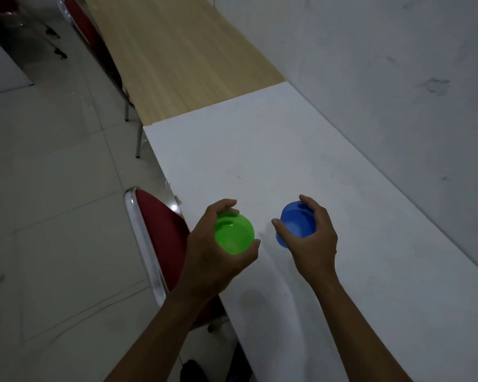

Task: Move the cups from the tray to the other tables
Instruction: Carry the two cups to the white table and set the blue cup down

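Note:
My left hand point(213, 255) grips a green plastic cup point(234, 233) around its side, mouth up, over the near left part of a white table point(260, 150). My right hand point(312, 238) holds a blue plastic cup point(294, 221) from the right, fingers over its rim, thumb on its near side. Both cups are upright and look empty. Whether they touch the tabletop or hover just above it is unclear. No tray is in view.
A wooden-topped table point(177, 56) adjoins the white table's far end. A white wall point(384, 64) runs along the right side. A red chair with a chrome frame point(158, 232) stands at the white table's left edge, another red chair point(86, 26) farther back. Tiled floor point(53, 175) lies left.

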`<state>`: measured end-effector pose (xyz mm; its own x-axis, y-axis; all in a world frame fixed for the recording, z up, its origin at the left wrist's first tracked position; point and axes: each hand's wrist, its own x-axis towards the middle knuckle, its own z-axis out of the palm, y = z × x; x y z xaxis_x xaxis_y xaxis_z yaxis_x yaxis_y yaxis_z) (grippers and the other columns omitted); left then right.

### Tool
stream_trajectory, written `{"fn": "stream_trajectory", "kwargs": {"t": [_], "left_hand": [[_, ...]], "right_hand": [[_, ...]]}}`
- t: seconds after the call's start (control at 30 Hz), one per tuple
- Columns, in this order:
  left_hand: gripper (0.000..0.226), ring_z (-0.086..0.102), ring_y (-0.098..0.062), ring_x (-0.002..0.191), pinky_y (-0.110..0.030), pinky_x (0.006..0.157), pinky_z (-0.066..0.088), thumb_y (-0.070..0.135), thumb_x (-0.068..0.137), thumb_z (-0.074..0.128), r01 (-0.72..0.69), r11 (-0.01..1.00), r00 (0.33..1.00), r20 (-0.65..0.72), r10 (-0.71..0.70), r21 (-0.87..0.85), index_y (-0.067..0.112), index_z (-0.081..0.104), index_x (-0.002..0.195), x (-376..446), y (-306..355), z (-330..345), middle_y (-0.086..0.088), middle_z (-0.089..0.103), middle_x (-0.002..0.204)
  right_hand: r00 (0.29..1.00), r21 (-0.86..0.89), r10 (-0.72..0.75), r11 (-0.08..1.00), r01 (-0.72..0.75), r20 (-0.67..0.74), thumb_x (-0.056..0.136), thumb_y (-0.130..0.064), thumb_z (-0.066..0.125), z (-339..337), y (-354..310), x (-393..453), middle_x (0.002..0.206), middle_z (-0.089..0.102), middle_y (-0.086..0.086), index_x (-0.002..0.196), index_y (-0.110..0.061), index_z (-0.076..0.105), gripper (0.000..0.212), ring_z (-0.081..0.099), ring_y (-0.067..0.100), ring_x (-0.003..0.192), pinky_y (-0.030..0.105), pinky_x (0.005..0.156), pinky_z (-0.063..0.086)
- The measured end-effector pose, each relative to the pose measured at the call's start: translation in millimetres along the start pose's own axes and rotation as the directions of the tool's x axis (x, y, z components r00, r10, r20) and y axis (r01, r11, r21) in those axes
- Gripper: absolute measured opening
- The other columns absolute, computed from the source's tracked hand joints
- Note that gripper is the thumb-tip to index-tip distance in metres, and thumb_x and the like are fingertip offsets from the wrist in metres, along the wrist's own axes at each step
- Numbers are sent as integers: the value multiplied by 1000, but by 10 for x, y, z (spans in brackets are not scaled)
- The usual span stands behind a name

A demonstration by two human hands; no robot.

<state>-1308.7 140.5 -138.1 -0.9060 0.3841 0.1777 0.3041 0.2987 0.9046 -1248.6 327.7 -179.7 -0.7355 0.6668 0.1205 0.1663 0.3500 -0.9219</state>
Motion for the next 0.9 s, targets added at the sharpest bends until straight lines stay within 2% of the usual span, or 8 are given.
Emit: {"fn": "stream_trajectory", "kwargs": {"t": [0.17, 0.3, 0.4, 0.73, 0.9], "left_hand": [[79, 63, -10, 108, -15, 91, 47, 26, 68, 92, 6, 999, 1000, -25, -5, 39, 22, 50, 134, 239, -107, 262, 11, 63, 116], [81, 63, -11, 109, -18, 91, 49, 27, 68, 92, 7, 998, 1000, -28, -5, 65, 23, 49, 136, 360, -160, 376, 10, 63, 117], [83, 63, -13, 111, -21, 92, 50, 28, 67, 92, 21, 996, 999, -33, -18, 81, 22, 48, 137, 416, -204, 420, 10, 63, 118], [87, 63, -11, 109, -14, 89, 49, 30, 68, 92, 49, 994, 999, -29, -46, 100, 23, 45, 141, 487, -282, 514, 10, 63, 117], [87, 63, -11, 110, -15, 89, 49, 31, 68, 91, 56, 995, 998, -35, -54, 82, 23, 45, 142, 494, -264, 505, 9, 64, 117]], "right_hand": [[1000, -1, -10, 1000, 10, 8, 71, -32, 90, 139, 291, 392, 129, 58, -6, 135, -19, 54, 74, 51, -9, 113, 1, 84, 42], [999, -19, -35, 999, 35, 7, 72, -31, 89, 216, 429, 605, 129, 58, -3, 135, -14, 54, 74, 48, -15, 111, 0, 86, 40], [999, -34, -35, 999, 35, 7, 73, -31, 89, 258, 500, 716, 129, 58, -2, 135, -12, 54, 73, 49, -12, 111, 0, 87, 39], [1000, -60, 12, 998, -11, 17, 73, -37, 88, 295, 650, 877, 129, 58, -5, 136, -14, 54, 75, 49, -12, 109, 0, 88, 39], [997, -81, 35, 996, -30, 63, 73, -40, 87, 297, 623, 884, 134, 55, -3, 139, -16, 51, 79, 49, -1, 111, -4, 85, 35]]}}
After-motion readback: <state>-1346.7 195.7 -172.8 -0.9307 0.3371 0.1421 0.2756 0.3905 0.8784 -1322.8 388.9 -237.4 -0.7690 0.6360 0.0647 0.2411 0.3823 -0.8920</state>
